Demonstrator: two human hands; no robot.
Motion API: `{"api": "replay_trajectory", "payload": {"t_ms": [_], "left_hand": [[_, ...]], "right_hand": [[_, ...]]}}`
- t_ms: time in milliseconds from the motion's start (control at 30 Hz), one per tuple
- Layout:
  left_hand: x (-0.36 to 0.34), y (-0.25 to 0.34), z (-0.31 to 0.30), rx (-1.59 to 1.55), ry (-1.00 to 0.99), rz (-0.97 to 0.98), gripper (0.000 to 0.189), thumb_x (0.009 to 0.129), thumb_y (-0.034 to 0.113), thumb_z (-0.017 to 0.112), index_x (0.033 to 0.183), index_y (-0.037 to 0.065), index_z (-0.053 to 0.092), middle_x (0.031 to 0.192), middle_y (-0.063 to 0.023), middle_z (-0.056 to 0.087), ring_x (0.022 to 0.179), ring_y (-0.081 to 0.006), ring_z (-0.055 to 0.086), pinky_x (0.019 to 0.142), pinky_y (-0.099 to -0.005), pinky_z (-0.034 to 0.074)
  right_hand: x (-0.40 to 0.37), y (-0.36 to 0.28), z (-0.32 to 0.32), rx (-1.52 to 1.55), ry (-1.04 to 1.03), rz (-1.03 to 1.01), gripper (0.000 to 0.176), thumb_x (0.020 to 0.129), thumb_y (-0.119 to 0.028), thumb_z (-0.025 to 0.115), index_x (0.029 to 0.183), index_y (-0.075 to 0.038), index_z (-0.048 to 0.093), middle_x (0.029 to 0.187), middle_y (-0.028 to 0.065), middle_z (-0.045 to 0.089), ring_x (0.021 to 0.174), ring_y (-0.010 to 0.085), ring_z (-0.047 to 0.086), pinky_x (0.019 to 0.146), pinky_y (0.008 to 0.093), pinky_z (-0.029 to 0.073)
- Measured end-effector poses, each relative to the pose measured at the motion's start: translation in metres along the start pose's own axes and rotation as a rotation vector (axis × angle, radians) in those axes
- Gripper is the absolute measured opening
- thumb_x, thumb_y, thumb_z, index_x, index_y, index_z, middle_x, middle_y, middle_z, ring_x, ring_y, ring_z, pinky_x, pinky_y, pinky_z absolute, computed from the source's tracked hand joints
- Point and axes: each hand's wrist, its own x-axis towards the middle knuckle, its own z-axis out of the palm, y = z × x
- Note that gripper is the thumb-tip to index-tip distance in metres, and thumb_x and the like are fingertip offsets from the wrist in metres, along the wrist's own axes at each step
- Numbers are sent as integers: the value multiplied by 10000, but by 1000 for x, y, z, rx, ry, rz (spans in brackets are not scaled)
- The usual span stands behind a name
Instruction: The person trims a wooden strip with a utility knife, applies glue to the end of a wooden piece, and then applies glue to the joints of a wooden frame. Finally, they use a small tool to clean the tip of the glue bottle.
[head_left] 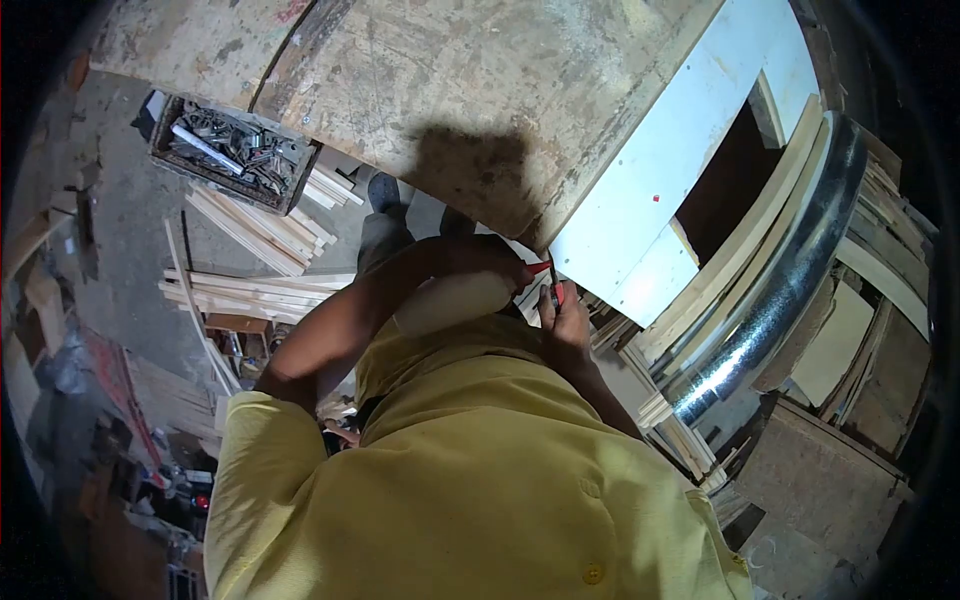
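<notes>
My two hands are close together in front of my waist, just below the corner where the stained wooden table meets a white panel. My right hand is closed round a slim tool with red handle parts and a dark metal end. Reaching across from the left, my left hand is closed at another red part of this tool, its fingers mostly hidden behind the wrist. The dark end points up toward the panel's near corner. The exact kind of tool I cannot tell.
A box of metal hardware stands at left, with light wood strips on the floor below. Curved wooden pieces and a shiny dark curved band lie right of the panel. Stacked boards fill the lower right.
</notes>
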Motion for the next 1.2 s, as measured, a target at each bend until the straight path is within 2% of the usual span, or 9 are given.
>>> {"api": "replay_trajectory", "payload": {"t_ms": [67, 133, 267, 367, 467, 600, 800, 900, 1200], "left_hand": [[1, -8, 1, 106, 10, 32, 389, 885, 414, 656, 1091, 90, 721, 1033, -75, 681, 996, -159, 618, 881, -310, 470], [-15, -18, 15, 36, 244, 120, 403, 875, 443, 666, 1065, 94, 728, 924, -67, 698, 957, -152, 621, 869, -320, 469], [-62, 0, 30, 353, 311, 166, 420, 863, 430, 693, 1106, 88, 713, 972, -86, 699, 1002, -186, 623, 901, -336, 466], [-90, -4, 51, 430, 329, 390, 324, 802, 197, 775, 1074, 39, 694, 975, -78, 707, 954, -186, 635, 888, -317, 464], [-109, -3, 85, 333, 361, 553, 307, 750, 112, 812, 1023, 24, 701, 1010, -109, 700, 975, -208, 633, 892, -331, 464], [-130, 13, 137, 471, 399, 792, 380, 762, 164, 827, 1079, 10, 685, 1097, -117, 666, 1067, -243, 607, 969, -364, 441], [-137, 11, 204, 492, 507, 906, 405, 723, 125, 836, 1088, 23, 693, 1126, -111, 657, 1109, -253, 586, 990, -380, 423], [-134, 3, 226, 512, 544, 956, 417, 715, 140, 841, 1090, 31, 695, 1123, -110, 659, 1105, -258, 588, 986, -388, 426], [-123, -3, 272, 583, 629, 1022, 391, 727, 219, 847, 1034, 24, 703, 1103, -103, 683, 1125, -318, 573, 994, -468, 412]], "right_hand": [[6, -7, -9, 129, -93, 91, 235, 949, -215, 604, 1034, -18, 509, 736, 266, 601, 665, 461, 605, 549, 502, 444], [7, -8, -17, 195, -106, 89, 232, 948, -219, 609, 1042, -32, 511, 745, 261, 602, 684, 457, 611, 573, 497, 449], [-4, -19, -47, 274, -115, 207, 204, 960, -220, 598, 1003, -39, 516, 759, 208, 590, 698, 392, 605, 646, 451, 458], [3, -15, -69, 283, -148, 280, 256, 947, -243, 613, 1093, -54, 520, 828, 191, 620, 761, 364, 645, 695, 437, 494], [30, -10, -79, 232, 75, -146, 331, 983, -239, 542, 1248, -40, 520, 967, 212, 582, 888, 382, 623, 756, 457, 491], [73, -15, -79, 77, 196, -370, 386, 946, -186, 573, 1292, -23, 524, 1100, 209, 525, 891, 405, 587, 755, 470, 484], [104, -15, -64, 11, 225, -539, 425, 920, -181, 605, 1311, -27, 539, 1119, 179, 529, 968, 345, 573, 800, 442, 472], [102, -19, -69, -140, 147, -471, 457, 911, -204, 615, 1326, -33, 535, 1153, 145, 536, 1127, 289, 500, 917, 406, 395], [64, -32, -98, -46, 319, -640, 499, 850, -190, 678, 1314, -59, 549, 1308, 166, 501, 1258, 326, 437, 1053, 470, 290]]}}
